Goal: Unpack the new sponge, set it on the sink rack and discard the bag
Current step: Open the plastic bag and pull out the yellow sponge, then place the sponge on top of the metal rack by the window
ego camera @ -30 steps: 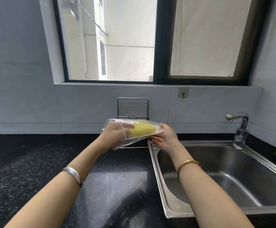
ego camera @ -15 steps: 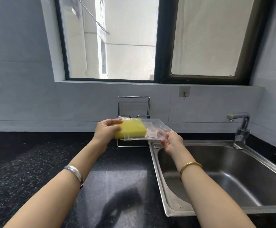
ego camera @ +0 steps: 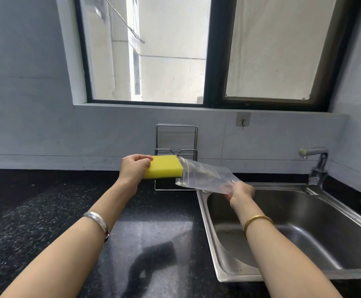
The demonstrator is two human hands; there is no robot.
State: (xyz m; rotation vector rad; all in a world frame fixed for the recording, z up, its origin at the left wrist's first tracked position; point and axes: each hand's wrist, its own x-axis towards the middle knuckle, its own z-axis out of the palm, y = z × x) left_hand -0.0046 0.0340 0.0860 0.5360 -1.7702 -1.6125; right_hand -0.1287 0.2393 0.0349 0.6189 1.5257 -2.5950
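My left hand (ego camera: 133, 168) grips the left end of a yellow sponge (ego camera: 164, 169) and holds it in the air, just in front of the wire sink rack (ego camera: 176, 151). The sponge is out of the clear plastic bag (ego camera: 203, 176), whose open mouth sits right beside the sponge's right end. My right hand (ego camera: 238, 193) pinches the bag's far end above the left rim of the sink (ego camera: 203, 222). The wire rack stands on the black counter against the tiled wall, partly hidden behind the sponge.
A steel sink basin fills the right side, with a faucet (ego camera: 316, 162) at its back right corner. A black speckled counter (ego camera: 46, 211) spreads left and front. A small wall hook (ego camera: 243, 120) hangs under the window sill.
The left hand has drawn the sponge leftward fully out of the bag. The right hand has pulled the bag right and down toward the sink.
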